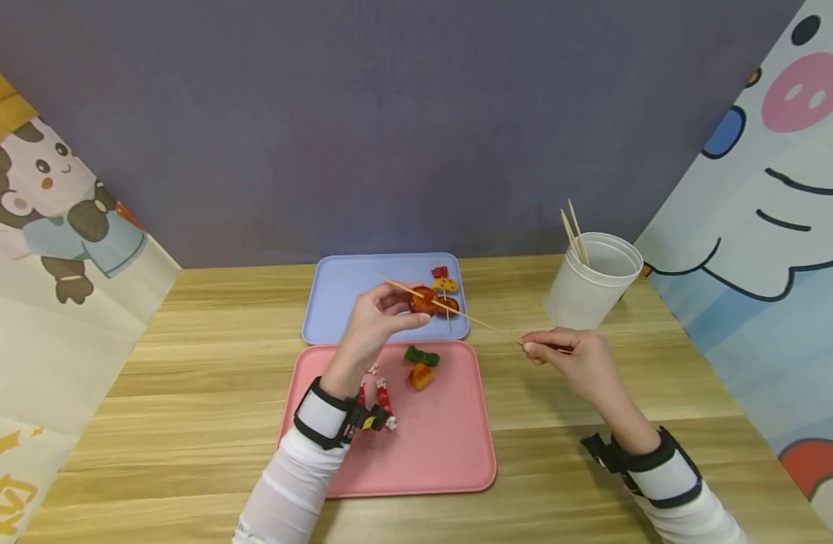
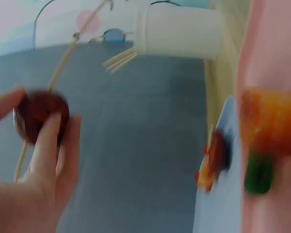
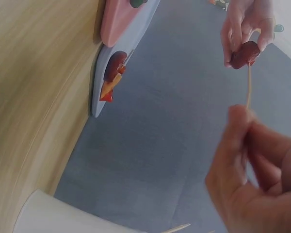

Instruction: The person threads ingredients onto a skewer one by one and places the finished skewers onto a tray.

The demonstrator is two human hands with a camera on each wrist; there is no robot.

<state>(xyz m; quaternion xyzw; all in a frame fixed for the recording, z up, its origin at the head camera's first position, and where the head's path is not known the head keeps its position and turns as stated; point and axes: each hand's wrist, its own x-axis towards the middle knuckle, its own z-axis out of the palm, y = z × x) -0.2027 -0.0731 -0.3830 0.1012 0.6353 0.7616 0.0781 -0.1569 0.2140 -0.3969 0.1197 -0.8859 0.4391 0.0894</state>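
My left hand (image 1: 376,317) pinches a glossy reddish-brown round food piece (image 1: 422,301) between thumb and fingers, over the front of the blue tray. A thin wooden skewer (image 1: 481,323) runs through the piece, its tip sticking out on the left. Toward the skewer's other end, my right hand (image 1: 573,355) grips it between thumb and fingers. In the left wrist view the stick shows on both sides of the round piece (image 2: 39,116). Beyond it on the blue tray (image 1: 345,302) lies another skewer bearing red, yellow (image 1: 444,285) and brown pieces.
On the pink tray (image 1: 444,453) are a green piece (image 1: 422,356), an orange chunk (image 1: 420,376) and red-and-white sticks (image 1: 385,400), partly hidden by my left wrist. A white bucket (image 1: 580,298) holding several skewers stands at the back right. A grey panel (image 1: 389,151) closes the back.
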